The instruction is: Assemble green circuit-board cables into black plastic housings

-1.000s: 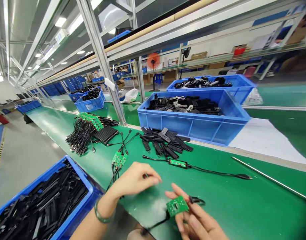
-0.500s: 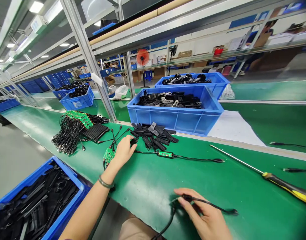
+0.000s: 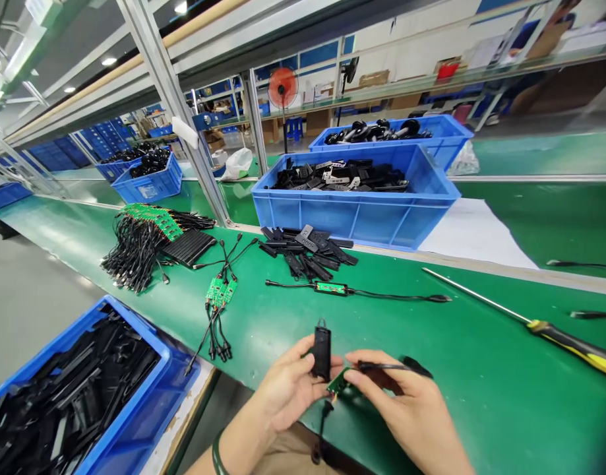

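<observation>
Between the fingers of my left hand (image 3: 290, 382) stands a black plastic casing (image 3: 322, 353), with a small wire loop at its top. My right hand (image 3: 406, 402) pinches a small green circuit board (image 3: 339, 381) that has black cables at both ends. Board and casing are close together over the near edge of the bench; whether they touch I cannot tell. Farther back, a cable with its board in a black casing (image 3: 331, 289) lies across the green bench. Behind it is a loose pile of black casing pieces (image 3: 310, 251).
More cabled boards (image 3: 221, 291) lie to the left, beside a large bundle of cables (image 3: 137, 254). A blue bin of black parts (image 3: 169, 389) stands low at left, another blue bin (image 3: 352, 214) at the back. A long screwdriver (image 3: 545, 330) lies at right.
My left hand has come from the pile of casing pieces back to my right hand, now holding a black casing. The right hand still holds the cabled board, now turned and raised.
</observation>
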{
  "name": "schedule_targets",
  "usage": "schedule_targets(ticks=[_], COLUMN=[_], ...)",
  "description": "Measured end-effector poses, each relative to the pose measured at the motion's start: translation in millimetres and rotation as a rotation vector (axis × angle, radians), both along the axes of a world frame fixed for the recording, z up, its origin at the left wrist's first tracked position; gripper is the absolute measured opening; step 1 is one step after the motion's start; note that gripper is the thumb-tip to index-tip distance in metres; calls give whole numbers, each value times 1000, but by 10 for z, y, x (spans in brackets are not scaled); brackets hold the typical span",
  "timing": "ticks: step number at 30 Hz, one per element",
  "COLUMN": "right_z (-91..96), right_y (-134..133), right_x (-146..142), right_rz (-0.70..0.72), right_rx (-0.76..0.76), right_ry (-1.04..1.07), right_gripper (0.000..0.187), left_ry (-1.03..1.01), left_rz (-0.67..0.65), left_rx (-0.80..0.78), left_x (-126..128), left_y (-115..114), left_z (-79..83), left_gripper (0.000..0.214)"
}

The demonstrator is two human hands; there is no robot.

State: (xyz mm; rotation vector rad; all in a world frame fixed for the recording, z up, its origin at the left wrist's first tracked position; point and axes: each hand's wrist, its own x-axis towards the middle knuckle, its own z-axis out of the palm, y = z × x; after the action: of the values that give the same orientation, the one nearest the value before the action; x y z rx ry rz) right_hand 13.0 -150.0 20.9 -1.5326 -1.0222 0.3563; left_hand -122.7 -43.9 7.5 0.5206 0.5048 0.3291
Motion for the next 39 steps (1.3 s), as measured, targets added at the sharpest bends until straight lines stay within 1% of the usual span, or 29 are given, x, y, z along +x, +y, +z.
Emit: schedule_targets(ticks=[3, 4, 6, 11, 13, 15, 17, 19, 21, 23, 25, 27, 29, 32, 33, 35, 36, 37, 39], right_z=[40, 42, 37, 26, 6, -35, -92, -146, -184, -208, -231, -262, -293, -308, -298, -253, -221, -184, -108], right_y=[47, 57, 64, 40, 37, 41, 46, 45, 37, 26, 13, 3, 4, 24, 28, 14, -8, -38, -113], right_x=[-71, -82, -84, -55, -59, -76, -106, -146, -188, -220, -234, -234, -234, -246, -248, -239, -225, -204, -151], right_rz=[-8, -7, -4, -17, -31, -78, -118, -130, -129, -98, -33, 17, 61, 58, 34, -28, -8, 70, 296], right_rx=[-21, -32, -50, -37, -22, -7, -4, -5, -30, -77, -135, -180, -215, -202, -190, -189, -229, -300, -450], right_ry=[196, 237, 256, 105, 54, 0, -34, -47, -36, 31, 159, 293, 382, 445, 430, 317, 233, 154, 13], right_gripper=[8, 9, 11, 11, 12, 11, 10, 11, 16, 31, 42, 43, 41, 38, 38, 39, 38, 38, 46], left_ry=[-38, -35, -17, -16, -21, -21, -12, 18, 80, 172, 260, 313, 353, 439, 453, 436, 421, 421, 477], left_rz=[-87, -107, -139, -161, -147, -135, -135, -113, -82, -52, -52, -83, -132, -171, -178, -195, -201, -202, -204], left_rx=[4, 10, 9, -19, -13, 7, 57, 159, 317, 516, 700, 831, 918, 1037, 1061, 1066, 1067, 1090, 1233], left_x=[-51, -69, -104, -155, -153, -137, -111, -83, -65, -65, -82, -104, -120, -130, -133, -145, -153, -163, -179], left_y=[-65, -77, -91, -117, -144, -181, -223, -261, -285, -292, -285, -280, -284, -292, -283, -224, -172, -106, 53], left_z=[23, 22, 1, -70, -60, -27, 2, 9, -2, -9, 6, 42, 83, 120, 126, 135, 142, 151, 173], left_gripper=[48, 48, 48, 50, 49, 49, 51, 52, 50, 46, 42, 37, 29, 17, 15, 15, 17, 20, 24])
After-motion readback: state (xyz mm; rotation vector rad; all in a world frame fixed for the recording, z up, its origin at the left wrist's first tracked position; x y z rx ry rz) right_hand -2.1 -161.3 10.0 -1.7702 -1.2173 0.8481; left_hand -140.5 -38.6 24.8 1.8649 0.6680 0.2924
